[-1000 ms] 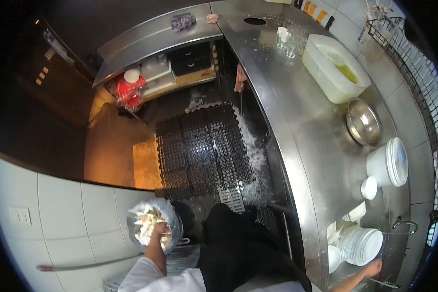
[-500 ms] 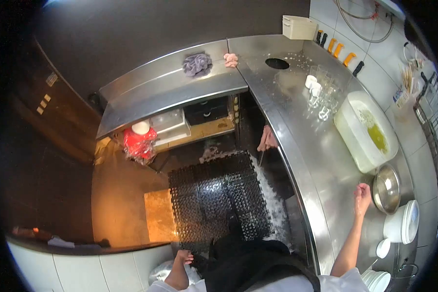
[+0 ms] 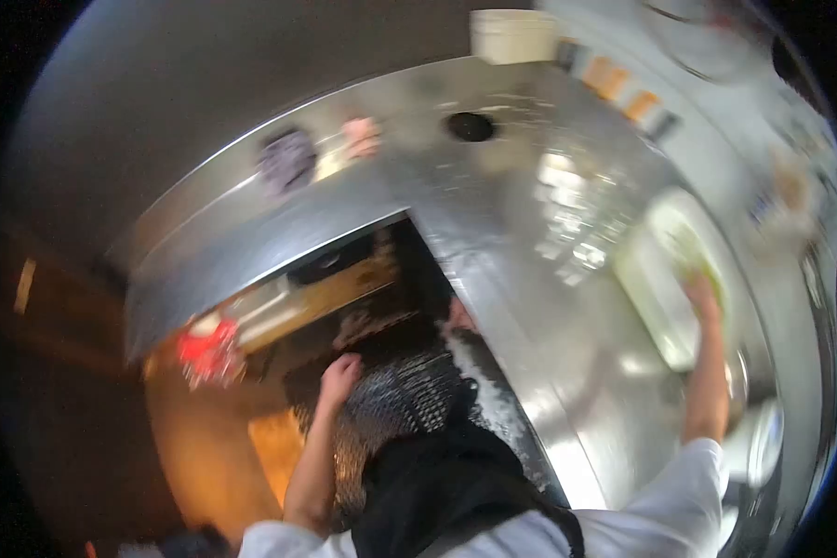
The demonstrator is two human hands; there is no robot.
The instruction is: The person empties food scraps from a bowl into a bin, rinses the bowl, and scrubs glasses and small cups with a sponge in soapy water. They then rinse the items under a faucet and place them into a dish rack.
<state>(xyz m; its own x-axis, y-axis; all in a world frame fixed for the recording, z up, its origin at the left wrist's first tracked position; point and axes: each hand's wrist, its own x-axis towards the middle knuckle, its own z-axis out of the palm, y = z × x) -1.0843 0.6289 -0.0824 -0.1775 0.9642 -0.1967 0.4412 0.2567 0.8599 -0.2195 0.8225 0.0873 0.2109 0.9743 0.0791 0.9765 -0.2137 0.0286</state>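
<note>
My right hand [image 3: 702, 296] reaches over the white rectangular tub [image 3: 656, 302], at the greenish liquid inside it; blur and the liquid hide its fingers. My left hand [image 3: 342, 372] hangs in the air above the black floor mat [image 3: 400, 400], its fingers curled together, and whether it holds anything cannot be made out. Left of the tub, several clear glasses [image 3: 586, 228] and white cups [image 3: 560, 177] stand on the steel counter [image 3: 516, 325]. The whole view is smeared by motion.
A grey cloth [image 3: 288, 160] and a pink cloth [image 3: 361, 138] lie on the back counter. A cream container [image 3: 513, 37] stands in the far corner beside wall-mounted knives [image 3: 606, 79]. Near my right arm are a white bucket [image 3: 761, 445] and a partly hidden steel bowl [image 3: 737, 377].
My right hand has moved forward from beside the steel bowl to the tub. My left hand has risen and come forward from low down. The camera view has turned and shifted.
</note>
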